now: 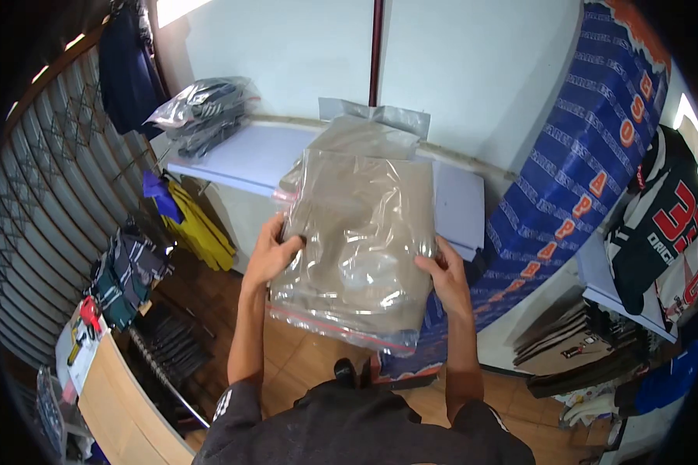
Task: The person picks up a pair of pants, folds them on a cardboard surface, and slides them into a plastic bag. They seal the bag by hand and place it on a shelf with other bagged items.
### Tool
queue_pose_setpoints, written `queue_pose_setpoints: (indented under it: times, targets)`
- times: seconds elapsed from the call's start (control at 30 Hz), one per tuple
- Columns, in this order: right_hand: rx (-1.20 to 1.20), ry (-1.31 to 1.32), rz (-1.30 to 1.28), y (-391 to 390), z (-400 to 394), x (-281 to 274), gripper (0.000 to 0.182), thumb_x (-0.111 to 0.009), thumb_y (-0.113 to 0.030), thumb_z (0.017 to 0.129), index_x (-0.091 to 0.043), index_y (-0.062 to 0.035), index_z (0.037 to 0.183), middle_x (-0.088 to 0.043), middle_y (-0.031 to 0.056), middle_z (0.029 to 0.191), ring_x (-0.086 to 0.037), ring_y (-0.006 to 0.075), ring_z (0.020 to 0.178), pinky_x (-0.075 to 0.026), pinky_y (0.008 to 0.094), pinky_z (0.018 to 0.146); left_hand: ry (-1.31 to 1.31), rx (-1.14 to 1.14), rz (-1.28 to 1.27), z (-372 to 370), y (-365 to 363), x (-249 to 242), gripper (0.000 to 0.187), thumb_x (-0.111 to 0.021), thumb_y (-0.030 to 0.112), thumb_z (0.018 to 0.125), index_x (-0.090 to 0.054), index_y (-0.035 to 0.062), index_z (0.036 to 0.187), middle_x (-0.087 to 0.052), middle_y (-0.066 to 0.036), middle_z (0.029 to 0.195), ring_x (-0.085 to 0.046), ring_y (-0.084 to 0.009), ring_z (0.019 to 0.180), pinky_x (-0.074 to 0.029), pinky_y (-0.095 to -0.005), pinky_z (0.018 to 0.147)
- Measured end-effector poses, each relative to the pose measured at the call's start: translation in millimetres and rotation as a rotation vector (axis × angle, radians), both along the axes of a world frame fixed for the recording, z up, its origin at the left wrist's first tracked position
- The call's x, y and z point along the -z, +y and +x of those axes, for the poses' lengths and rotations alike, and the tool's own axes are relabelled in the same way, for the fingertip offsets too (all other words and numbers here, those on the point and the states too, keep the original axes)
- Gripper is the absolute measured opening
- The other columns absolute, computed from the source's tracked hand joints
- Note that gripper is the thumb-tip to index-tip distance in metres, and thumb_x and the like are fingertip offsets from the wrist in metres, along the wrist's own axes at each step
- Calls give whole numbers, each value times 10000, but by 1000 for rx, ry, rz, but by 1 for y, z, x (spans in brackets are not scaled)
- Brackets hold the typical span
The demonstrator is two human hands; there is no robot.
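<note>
While both hands hold it up in front of the chest, the clear plastic zip bag with a folded beige garment inside (357, 240) is clasped at its two side edges: the left hand (270, 256) grasps one edge, the right hand (446, 279) the other. As far as I can judge, the garment is already bagged, with the red-striped seal at the bottom end. Beyond the grip lies a pale blue counter (248, 155); right of it hangs a blue banner with orange letters (597, 139), only partly readable.
</note>
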State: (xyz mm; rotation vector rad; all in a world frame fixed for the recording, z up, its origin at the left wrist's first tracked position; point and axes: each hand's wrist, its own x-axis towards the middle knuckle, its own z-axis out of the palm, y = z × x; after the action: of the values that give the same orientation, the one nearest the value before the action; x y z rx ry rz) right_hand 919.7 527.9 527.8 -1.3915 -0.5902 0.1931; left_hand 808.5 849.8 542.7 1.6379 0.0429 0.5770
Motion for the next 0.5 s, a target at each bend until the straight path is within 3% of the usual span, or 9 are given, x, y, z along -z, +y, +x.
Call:
queue_pose_setpoints:
  times: [0.13, 0.17, 0.27, 0.3, 0.5]
  targets:
    - [138, 54, 48, 62, 79, -10, 564, -728, -90, 933, -563, 22, 1460, -742, 74, 1005, -648, 97, 818, -492, 238, 734, 114, 76, 52, 102, 74, -18, 414, -614, 4, 811, -662, -3, 1222, -601, 37, 857, -511, -47, 726, -402, -225, 616]
    - [168, 59, -88, 68, 96, -14, 651, -729, -106, 927, -506, 1, 1529, -734, 63, 1051, -667, 120, 915, -530, 260, 770, 67, 86, 110, 136, 99, -5, 475, -657, 19, 828, -629, -17, 1301, -677, -59, 1004, -573, -91, 747, -469, -255, 646]
    - [231, 58, -97, 100, 138, -15, 604, -739, -108, 926, -552, 20, 1486, -719, 90, 979, -619, 93, 786, -474, 245, 655, 39, -188, 203, 190, 116, -6, 554, -703, 45, 855, -581, -11, 1393, -679, -183, 1212, -652, -145, 801, -536, -290, 716]
    - [233, 31, -125, 105, 151, -12, 594, -744, -110, 924, -566, 18, 1475, -716, 86, 973, -614, 91, 776, -473, 246, 644, 94, -131, 222, 198, 126, -9, 603, -732, 72, 879, -544, 12, 1449, -626, -261, 1329, -693, -185, 870, -565, -319, 756]
    - [257, -30, -128, 128, 196, -1, 542, -757, -105, 916, -622, 12, 1428, -703, 76, 950, -572, 69, 701, -456, 243, 590, 39, -130, 493, 251, 165, 1, 543, -754, 102, 868, -607, 31, 1387, -686, -256, 1253, -701, -315, 1070, -545, -375, 926]
